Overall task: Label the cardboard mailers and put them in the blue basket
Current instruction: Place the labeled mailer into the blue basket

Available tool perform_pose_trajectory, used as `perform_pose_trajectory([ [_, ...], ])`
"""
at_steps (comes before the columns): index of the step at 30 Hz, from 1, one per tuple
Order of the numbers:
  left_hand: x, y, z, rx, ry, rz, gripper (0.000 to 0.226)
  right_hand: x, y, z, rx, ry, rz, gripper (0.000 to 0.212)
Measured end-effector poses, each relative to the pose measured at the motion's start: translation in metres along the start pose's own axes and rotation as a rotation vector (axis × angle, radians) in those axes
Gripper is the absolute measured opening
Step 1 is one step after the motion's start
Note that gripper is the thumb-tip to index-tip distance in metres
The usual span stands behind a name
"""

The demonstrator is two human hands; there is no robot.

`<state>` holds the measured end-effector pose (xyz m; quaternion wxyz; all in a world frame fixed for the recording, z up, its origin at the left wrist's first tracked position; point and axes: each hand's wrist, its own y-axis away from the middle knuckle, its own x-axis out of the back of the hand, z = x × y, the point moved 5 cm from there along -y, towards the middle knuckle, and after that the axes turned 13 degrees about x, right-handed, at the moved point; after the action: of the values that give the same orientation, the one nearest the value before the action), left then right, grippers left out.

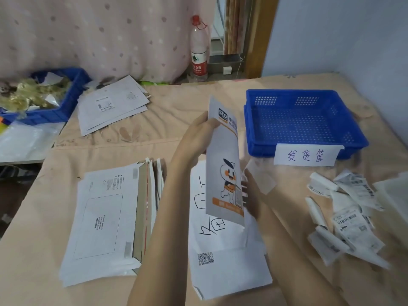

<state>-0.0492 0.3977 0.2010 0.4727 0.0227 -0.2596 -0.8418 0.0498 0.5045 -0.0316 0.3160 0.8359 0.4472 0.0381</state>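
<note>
Between the two hands, a cardboard mailer (223, 160) stands nearly on edge above the peach bedspread (176, 111) — its printed face with the orange logo and cartoon figure turned toward the left. The left hand (198, 138) grips its upper edge, fingers curled round it; the right hand (251, 195) pinches the lower right edge, fingertips against the print. Under it lies a white sheet (220, 250) with handwritten characters and a QR code. A stack of mailers (110, 217) lies flat to the left, another pile (110, 107) farther back. The blue basket (304, 122) sits well to the right with nothing inside, a handwritten sign (306, 154) on its front wall. Curled shipping labels (344, 217) are scattered near the right edge — apart from the hands.
</note>
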Motion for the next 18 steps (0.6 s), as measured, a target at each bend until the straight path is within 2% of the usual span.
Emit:
perform_pose_trajectory([
  [2,0.012,-0.007,-0.007,0.004,0.049,-0.015,0.021,0.018,0.000,-0.010,0.049,0.029,0.145,0.054],
  [4,0.026,-0.016,-0.023,-0.002,0.031,-0.032,0.023,0.041,-0.001,-0.020,0.129,0.099,0.309,0.043],
  [7,0.047,-0.033,-0.068,0.068,0.007,-0.041,0.029,0.069,0.005,-0.033,0.200,0.205,0.408,0.029],
  [9,0.056,-0.044,-0.106,0.181,-0.014,0.040,0.031,0.084,0.006,-0.038,0.246,0.253,0.435,0.032],
  [12,0.058,-0.056,-0.150,0.340,0.009,0.250,0.040,0.086,0.005,-0.044,0.327,0.338,0.478,0.036],
  [16,0.048,-0.061,-0.177,0.380,0.030,0.365,0.022,0.080,0.011,-0.054,0.421,0.424,0.540,0.046],
  [18,0.047,-0.061,-0.178,0.375,0.009,0.417,0.016,0.079,0.017,-0.060,0.450,0.488,0.559,0.042],
])
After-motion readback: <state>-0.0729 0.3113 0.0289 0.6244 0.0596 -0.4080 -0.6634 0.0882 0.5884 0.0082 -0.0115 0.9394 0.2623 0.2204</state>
